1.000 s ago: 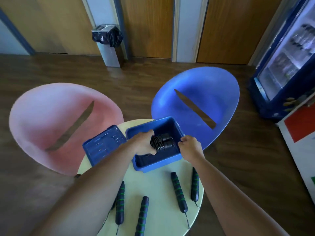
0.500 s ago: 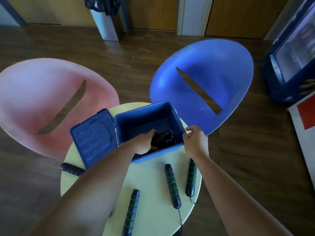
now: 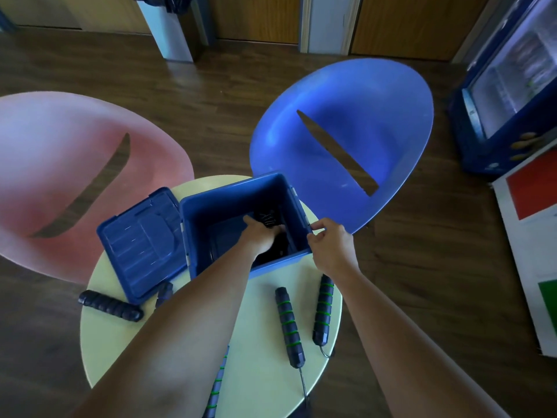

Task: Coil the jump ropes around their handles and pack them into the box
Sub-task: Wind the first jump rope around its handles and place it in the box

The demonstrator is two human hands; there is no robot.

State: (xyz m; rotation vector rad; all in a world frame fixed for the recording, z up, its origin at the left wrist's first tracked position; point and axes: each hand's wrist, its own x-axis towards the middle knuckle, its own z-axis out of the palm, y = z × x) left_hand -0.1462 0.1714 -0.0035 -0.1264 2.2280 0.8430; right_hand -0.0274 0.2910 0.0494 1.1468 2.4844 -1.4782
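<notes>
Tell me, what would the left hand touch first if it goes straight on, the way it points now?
Probably the coiled rope at its fingertips, then the blue box far wall; depth is unclear.

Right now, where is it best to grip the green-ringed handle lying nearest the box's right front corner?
Probably grip the green-ringed handle around its ringed middle from above, fingers across its width. It lies flat, its cord leaving the near end, with the right hand just beyond it.
</notes>
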